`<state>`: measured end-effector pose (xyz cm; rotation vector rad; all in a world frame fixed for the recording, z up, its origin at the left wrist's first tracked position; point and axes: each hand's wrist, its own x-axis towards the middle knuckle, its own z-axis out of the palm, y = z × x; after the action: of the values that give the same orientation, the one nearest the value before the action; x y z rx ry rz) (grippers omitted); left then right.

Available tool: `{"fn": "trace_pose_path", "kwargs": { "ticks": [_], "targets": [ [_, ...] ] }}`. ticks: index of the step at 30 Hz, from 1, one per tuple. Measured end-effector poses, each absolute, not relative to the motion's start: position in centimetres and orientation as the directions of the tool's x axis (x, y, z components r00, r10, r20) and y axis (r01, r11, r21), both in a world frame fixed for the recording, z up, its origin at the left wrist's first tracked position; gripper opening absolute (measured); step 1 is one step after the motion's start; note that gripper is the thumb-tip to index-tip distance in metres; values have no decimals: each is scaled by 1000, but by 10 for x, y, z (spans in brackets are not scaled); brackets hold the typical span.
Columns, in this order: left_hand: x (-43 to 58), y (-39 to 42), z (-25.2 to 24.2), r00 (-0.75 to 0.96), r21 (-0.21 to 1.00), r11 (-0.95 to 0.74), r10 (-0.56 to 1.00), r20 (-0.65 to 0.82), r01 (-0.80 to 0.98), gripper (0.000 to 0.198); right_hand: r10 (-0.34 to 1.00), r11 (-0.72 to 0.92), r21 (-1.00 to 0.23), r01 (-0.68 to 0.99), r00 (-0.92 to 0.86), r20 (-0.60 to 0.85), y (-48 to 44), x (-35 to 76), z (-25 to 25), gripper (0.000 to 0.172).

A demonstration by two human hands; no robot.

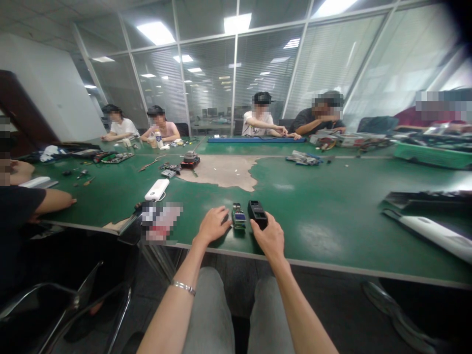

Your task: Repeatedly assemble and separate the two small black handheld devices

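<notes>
A small green circuit-board module with a bluish screen point(239, 216) sits on the green-topped surface point(317, 211), near its close edge and between the person's two hands. The left hand point(215, 224) is just to the left of the module, its grip loose and unclosed, the fingers bent toward the module with the thumb below them; whether a fingertip actually touches the board is hard to tell from this view. The right hand point(271, 236) is to the right of the module, its grip closed around the near end of a black rectangular plastic casing point(257, 214), thumb on one side and fingers on the other. The casing stands apart from the module, with a narrow strip of green between them.

Left of the module and farther off lies a white rounded power-bank-like block point(157, 190) with a short white loop. Beyond the module a ragged beige bare patch point(221, 172) shows in the green covering, with a red-and-black device point(191, 161) at its left side. Well to the right of the module rests a long white bar-shaped object point(433, 236). Far beyond the module, a person in a white top point(258, 123) has both hands at a long blue strip point(254, 140).
</notes>
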<state>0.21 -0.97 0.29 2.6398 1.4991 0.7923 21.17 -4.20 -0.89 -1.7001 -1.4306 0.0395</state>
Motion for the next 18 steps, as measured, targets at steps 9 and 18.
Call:
{"fn": "trace_pose_path", "kwargs": {
  "ticks": [9,18],
  "targets": [
    [3,-10,4,420,246,-549,802,425,799,48,780,52,-562,826,318,539,-39,212,-17,77],
    [3,-10,4,413,249,-538,810,415,805,49,784,56,-588,807,329,527,-39,213,-19,83]
  ]
}}
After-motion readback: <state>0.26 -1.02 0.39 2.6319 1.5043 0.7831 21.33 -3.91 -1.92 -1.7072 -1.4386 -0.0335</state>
